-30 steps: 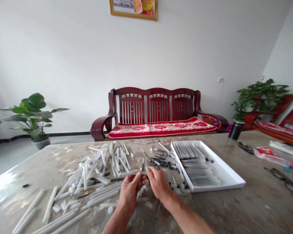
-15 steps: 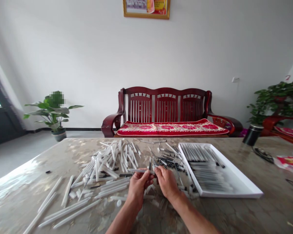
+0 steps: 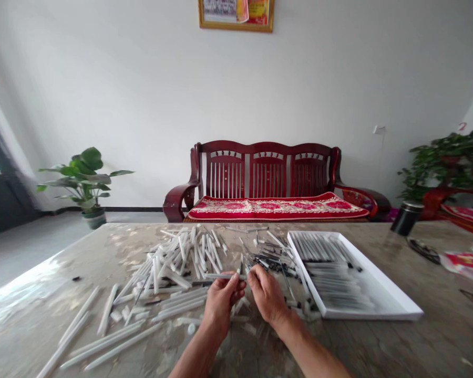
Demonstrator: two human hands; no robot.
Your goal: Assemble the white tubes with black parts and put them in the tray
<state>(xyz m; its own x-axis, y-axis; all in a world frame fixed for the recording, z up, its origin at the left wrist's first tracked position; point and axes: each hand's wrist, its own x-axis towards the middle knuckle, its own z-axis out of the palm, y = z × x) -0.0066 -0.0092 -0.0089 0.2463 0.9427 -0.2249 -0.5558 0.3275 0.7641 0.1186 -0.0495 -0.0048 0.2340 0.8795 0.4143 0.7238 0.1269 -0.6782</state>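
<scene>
Pinched between the thumb and fingers of my left hand [image 3: 221, 302] is a slim translucent pen barrel [image 3: 216, 275], lying almost level and pointing left. My right hand [image 3: 267, 296] is closed just to the right of the barrel's end; what its fingertips hold, if anything, is hidden. Beyond my hands lies a heap of white pen barrels [image 3: 197, 251]. Black slender pen parts [image 3: 270, 260] are scattered behind my right hand. To the right, a shallow white box [image 3: 372, 316] contains rows of pens [image 3: 335, 283] with dark ends.
More long white tubes [image 3: 112, 338] and short white pieces lie on the table [image 3: 150, 362] at left. A black canister [image 3: 407, 218], a dark cable [image 3: 423, 251] and a red-and-clear packet [image 3: 465, 265] are at right. Behind the table stands a wooden bench [image 3: 268, 170].
My right hand has shifted slightly left, with its fingers curled more closely by the barrel's end. My left hand keeps its hold on the barrel.
</scene>
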